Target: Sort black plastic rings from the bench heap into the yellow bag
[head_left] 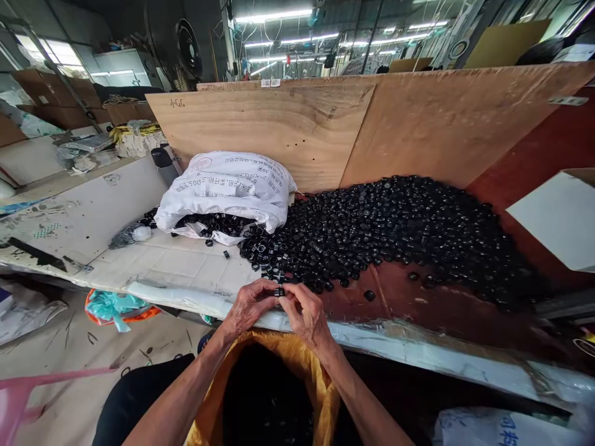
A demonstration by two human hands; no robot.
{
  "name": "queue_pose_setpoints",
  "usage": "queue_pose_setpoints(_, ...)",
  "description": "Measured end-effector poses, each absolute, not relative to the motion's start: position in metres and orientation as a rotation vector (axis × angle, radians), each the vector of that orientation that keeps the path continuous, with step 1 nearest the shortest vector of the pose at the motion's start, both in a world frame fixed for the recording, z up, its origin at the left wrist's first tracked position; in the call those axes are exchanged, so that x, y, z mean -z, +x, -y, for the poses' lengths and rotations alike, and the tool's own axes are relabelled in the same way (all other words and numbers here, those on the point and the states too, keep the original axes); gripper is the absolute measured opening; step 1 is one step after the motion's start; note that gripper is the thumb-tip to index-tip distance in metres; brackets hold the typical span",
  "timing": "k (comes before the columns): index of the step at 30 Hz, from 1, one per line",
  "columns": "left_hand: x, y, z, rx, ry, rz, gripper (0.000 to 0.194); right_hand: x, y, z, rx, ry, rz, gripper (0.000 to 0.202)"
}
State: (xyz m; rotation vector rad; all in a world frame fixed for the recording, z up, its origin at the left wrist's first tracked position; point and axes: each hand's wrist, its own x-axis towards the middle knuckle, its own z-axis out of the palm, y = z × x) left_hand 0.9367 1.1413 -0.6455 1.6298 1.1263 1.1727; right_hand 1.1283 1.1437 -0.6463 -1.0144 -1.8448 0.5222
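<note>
My left hand (253, 305) and my right hand (304, 313) meet at the front edge of the table. Between their fingertips is a small black ring-shaped part (279, 292), pinched from both sides. Just beyond my fingers, a large pile of similar small black parts (362, 226) spreads over the table to the right. A white woven sack (232, 183) lies on its side at the left end of the pile, with black parts spilling from its mouth. Below my hands an orange-yellow bag (263, 339) stands open, its inside dark with black contents.
A plywood board (279, 127) walls off the table's back. At the right is a white box (558, 217). A clear bag (125, 235) lies left of the sack. On the floor are an orange-rimmed basket (93, 314) with teal plastic and a pink stool (18, 402).
</note>
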Motion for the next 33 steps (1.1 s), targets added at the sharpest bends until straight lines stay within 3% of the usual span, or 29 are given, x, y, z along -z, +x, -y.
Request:
queue_pose_setpoints(2,0.646,0.937,-1.141,-1.169,1.635,-1.119,0.022,0.645,1.129,-1.143,-0.502,-1.037,1.856,0.034)
queue_pose_setpoints(6,0.644,0.937,-1.14,-1.148,1.639,-1.117,0.022,0.648,1.13,-1.144,-0.595,-1.011,1.823,0.02)
queue_pose_setpoints(15,0.63,0.939,-1.118,-1.071,1.642,-1.136,0.021,0.644,1.13,-1.122,-0.726,-0.949,1.75,0.018)
queue_pose_setpoints(20,0.64,0.94,-1.075,-1.126,1.914,-1.185,0.024,0.646,1.118,-1.077,-1.252,-1.215,1.379,0.016)
queue_pose_setpoints(22,0.634,0.937,-1.066,-0.996,2.009,-1.142,0.024,0.645,1.123,-1.072,-1.391,-1.276,1.364,0.016)
queue_pose_setpoints(25,0.619,0.932,-1.077,-0.734,2.027,-1.2,0.017,0.64,1.143,-1.089,-0.995,-1.318,1.628,0.02)
queue_pose_setpoints(28,0.619,0.933,-1.114,-0.982,2.002,-1.583,0.015,0.642,1.166,-1.127,-0.431,-1.294,1.804,0.01)
queue_pose_setpoints(31,0.635,0.94,-1.15,-1.009,2.118,-1.764,0.029,0.651,1.173,-1.157,-0.233,-1.385,1.934,0.018)
queue_pose_setpoints(33,0.646,0.945,-1.162,-0.946,2.213,-1.783,0.026,0.657,1.169,-1.165,-0.195,-1.444,2.007,0.019)
